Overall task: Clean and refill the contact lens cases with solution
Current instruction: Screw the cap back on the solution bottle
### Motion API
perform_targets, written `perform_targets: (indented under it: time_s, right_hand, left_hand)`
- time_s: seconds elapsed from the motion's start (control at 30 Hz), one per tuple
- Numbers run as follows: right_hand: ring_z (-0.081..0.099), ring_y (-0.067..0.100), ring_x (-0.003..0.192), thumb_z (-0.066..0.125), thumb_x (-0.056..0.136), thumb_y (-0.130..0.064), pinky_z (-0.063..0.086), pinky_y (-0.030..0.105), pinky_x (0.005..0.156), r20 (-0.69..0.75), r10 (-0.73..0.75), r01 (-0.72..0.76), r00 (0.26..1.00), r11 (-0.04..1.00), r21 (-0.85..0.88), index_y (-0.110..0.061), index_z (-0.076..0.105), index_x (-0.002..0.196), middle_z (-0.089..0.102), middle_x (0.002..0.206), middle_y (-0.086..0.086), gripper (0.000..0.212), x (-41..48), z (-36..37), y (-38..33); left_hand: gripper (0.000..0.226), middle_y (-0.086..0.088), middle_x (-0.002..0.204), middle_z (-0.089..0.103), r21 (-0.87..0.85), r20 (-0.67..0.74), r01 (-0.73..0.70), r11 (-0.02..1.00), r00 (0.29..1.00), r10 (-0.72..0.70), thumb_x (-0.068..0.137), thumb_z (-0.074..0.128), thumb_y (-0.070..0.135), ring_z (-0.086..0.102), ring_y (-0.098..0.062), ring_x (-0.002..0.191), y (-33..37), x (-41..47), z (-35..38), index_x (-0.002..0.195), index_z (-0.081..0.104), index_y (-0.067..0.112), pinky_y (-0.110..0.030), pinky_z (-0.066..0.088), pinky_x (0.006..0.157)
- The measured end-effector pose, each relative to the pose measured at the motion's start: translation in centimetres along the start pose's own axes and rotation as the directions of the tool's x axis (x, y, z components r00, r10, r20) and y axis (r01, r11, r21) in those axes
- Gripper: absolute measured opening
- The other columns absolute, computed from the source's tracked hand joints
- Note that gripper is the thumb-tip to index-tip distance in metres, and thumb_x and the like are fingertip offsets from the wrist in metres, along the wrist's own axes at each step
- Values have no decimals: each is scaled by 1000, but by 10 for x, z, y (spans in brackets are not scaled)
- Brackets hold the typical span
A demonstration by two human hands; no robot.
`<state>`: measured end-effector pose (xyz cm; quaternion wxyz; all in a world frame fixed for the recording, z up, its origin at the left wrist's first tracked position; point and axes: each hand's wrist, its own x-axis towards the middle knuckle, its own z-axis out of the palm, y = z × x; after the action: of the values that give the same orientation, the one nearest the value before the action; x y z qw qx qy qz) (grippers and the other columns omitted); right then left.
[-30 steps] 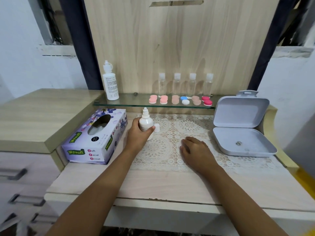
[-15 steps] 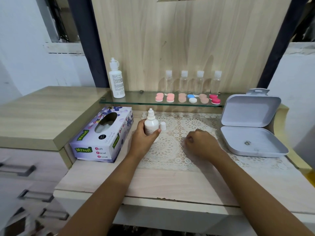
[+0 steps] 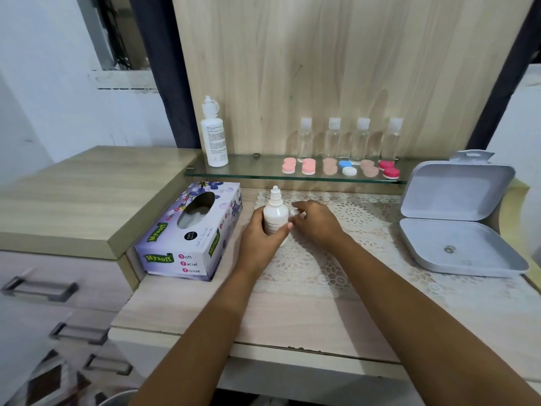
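Currently I log the solution bottle [image 3: 275,218] upright at the lace mat's [image 3: 360,227] 9 o'clock edge. From the bottle, the tissue box [image 3: 187,238] crowds 9 o'clock and the glass shelf [image 3: 257,171] edge, carrying the lens cases [image 3: 308,167], crowds 12. Bare mat runs toward the grey box [image 3: 456,230] at 3. My left hand [image 3: 257,238] wraps the bottle. My right hand's [image 3: 317,225] fingers curl at the loose cap [image 3: 293,212]; whether they pinch it I cannot tell.
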<state>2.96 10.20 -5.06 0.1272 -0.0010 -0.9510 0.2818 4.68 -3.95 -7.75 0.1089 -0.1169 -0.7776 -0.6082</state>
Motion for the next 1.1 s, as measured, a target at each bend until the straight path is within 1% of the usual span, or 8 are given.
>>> perform_targets:
  time_s: [0.2,0.43,0.57,0.7,0.8,0.87,1.0,1.1]
  right_hand:
    - [61,24,87,54,90,-22,45,30,69,-47,11,-9,999,999,47,-12,66,100,68,93,8,19,-1,3,2]
    - [61,16,88,59,90,-18,43,24,75,-115,-79,104,990,967,232,-11,65,110,68,95,4,23,-5,-43,-29]
    - [57,7,95,60,89,-19,44,22,87,-130,-165,198,978,932,305,-12,59,123,64,106,-2,35,-5,-64,-50]
    - [56,5,94,61,89,-19,45,24,90,-48,-249,253,967,937,241,-11,60,122,66,113,2,34,-3,-65,-60]
    - [54,4,94,60,90,-20,40,17,84,15,-264,257,964,948,189,-13,58,125,64,116,3,36,-3,-66,-62]
    - [54,4,93,60,90,-21,39,16,82,61,-290,281,955,952,124,-14,59,124,65,115,3,35,-3,-69,-64]
    - [59,11,102,61,89,-21,45,25,90,158,-309,306,938,951,43,-12,62,119,66,112,3,31,-2,-73,-66]
    - [59,13,95,66,85,-29,47,25,80,140,-303,309,943,951,-16,-12,65,108,65,100,2,29,4,-71,-65]
  left_hand:
    - [45,10,106,62,-13,3,6,1000,1000,-6,78,74,32,58,-8,99,-2,1,0,117,53,26,-28,48,86]
    - [42,12,103,60,-50,28,12,999,1000,-11,80,72,28,58,-8,98,0,1,-1,116,51,27,-23,46,81]
    - [38,16,98,60,-54,29,21,998,999,-20,80,72,27,58,-7,94,1,1,0,112,51,29,-25,46,81]
    - [40,15,96,61,-43,23,26,999,999,-25,81,71,28,58,-5,90,2,1,0,115,53,23,-26,47,79]
    - [38,15,96,61,-38,19,22,999,1000,-22,80,71,29,58,-6,89,1,1,0,113,53,24,-28,48,79]
    - [36,15,96,61,-42,21,25,999,999,-24,80,71,29,59,-7,90,1,1,0,111,53,26,-28,48,79]
    - [35,14,97,62,-49,27,27,998,999,-26,80,72,28,59,-8,91,1,2,0,109,52,28,-26,48,79]
    - [35,13,97,62,-50,27,24,998,999,-22,80,72,28,58,-6,90,2,1,0,109,53,26,-21,46,75]
